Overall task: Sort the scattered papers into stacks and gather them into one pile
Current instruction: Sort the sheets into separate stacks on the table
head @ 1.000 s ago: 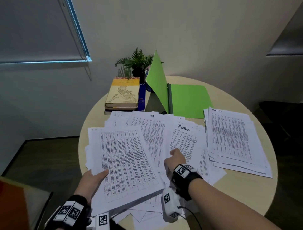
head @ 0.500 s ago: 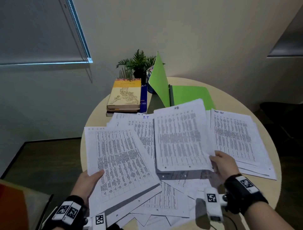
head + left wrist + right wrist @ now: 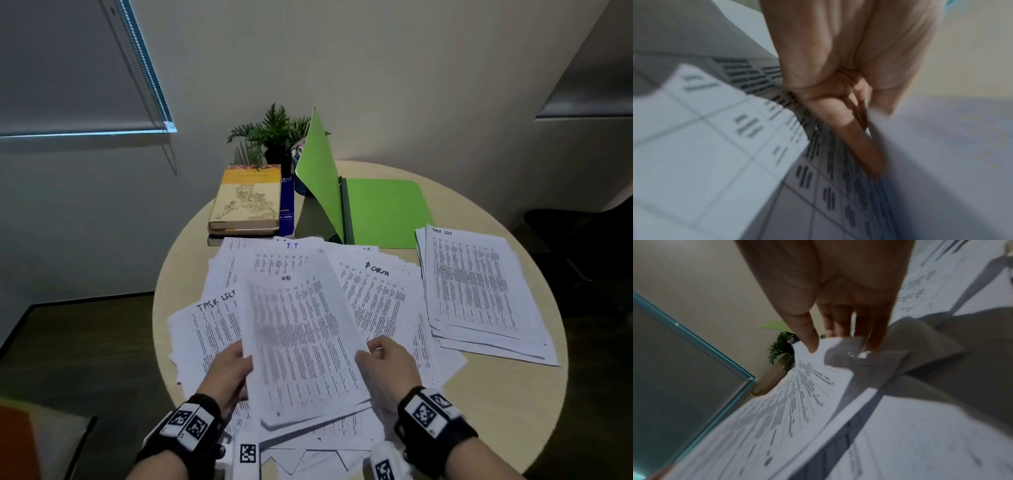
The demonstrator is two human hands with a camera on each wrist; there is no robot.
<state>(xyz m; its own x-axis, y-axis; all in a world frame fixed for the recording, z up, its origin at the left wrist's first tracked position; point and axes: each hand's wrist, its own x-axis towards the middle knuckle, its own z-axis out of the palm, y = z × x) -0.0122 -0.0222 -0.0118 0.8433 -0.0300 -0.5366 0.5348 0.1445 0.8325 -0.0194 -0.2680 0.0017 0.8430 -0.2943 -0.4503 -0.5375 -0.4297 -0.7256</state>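
A blurred stack of printed sheets marked "HR" (image 3: 301, 339) is held low over the middle of the round table (image 3: 507, 411). My left hand (image 3: 239, 359) grips its left edge, and my right hand (image 3: 370, 353) pinches its right edge. In the right wrist view the thumb lies on top of the sheet (image 3: 797, 395) and the fingers (image 3: 873, 331) are under it. The left hand (image 3: 859, 113) is blurred against paper in its wrist view. Loose sheets marked "TASK LIST" (image 3: 209, 329), "I.T" (image 3: 291, 253) and "FORM" (image 3: 376, 298) lie spread underneath.
A squared stack headed "TASK LIST" (image 3: 479, 294) lies at the right of the table. An open green folder (image 3: 383, 209) stands behind the papers, with stacked books (image 3: 246, 198) and a potted plant (image 3: 274, 133) at the back left. Bare tabletop shows at the front right.
My right hand lifted an "HR" sheet and brought it left onto the stack in my left hand. That stack shifted toward the centre, uncovering the "TASK LIST" sheet at the left.
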